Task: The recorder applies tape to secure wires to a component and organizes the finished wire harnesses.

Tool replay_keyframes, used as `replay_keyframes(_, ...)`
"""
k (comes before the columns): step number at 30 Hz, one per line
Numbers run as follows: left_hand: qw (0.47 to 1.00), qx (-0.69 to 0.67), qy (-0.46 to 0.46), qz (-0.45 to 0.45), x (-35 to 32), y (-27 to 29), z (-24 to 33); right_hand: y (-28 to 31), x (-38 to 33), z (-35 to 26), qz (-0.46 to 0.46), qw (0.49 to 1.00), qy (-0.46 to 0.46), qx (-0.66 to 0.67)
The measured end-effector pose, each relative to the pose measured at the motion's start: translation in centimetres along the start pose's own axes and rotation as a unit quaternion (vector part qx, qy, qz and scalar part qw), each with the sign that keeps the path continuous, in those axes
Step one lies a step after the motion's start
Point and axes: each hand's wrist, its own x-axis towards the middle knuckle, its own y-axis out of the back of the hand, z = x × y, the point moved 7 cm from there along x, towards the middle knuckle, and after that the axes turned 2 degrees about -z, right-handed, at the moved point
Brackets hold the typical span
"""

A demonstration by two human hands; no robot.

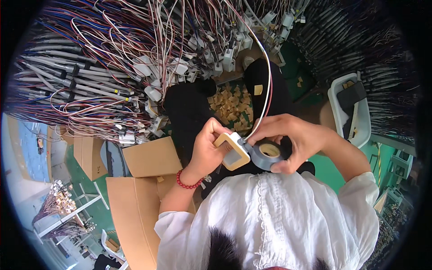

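My left hand [208,150] grips a small square part [233,150] with a tan foam rim and a grey-white face. My right hand [294,139] holds a roll of grey tape [266,154] pressed against that part, thumb under the roll. A thin bundle of white and red wires [268,76] rises from between the two hands and arcs up into the hanging harnesses. A red bead bracelet [186,183] sits on my left wrist.
Many wire harnesses with white connectors [148,67] hang on a board ahead. Small tan backing scraps [231,105] litter the green floor between my black-clad legs. Open cardboard boxes [135,198] stand at the left, a white chair [348,108] at the right.
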Motion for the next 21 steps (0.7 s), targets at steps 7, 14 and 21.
replay_keyframes(7,0.813,0.468,-0.347,0.01,-0.8,-2.0,6.3,-1.1,-1.0,4.6,0.054,0.917,-0.147,0.366)
replay_keyframes(14,0.642,0.646,-0.413,-0.009,-1.9,-4.0,7.3,-4.5,-0.9,5.5,0.169,0.73,-0.162,0.642)
replay_keyframes(21,0.848,0.437,-0.294,0.053,-1.9,-1.1,5.3,0.5,-2.3,6.1,0.203,0.955,-0.182,0.118)
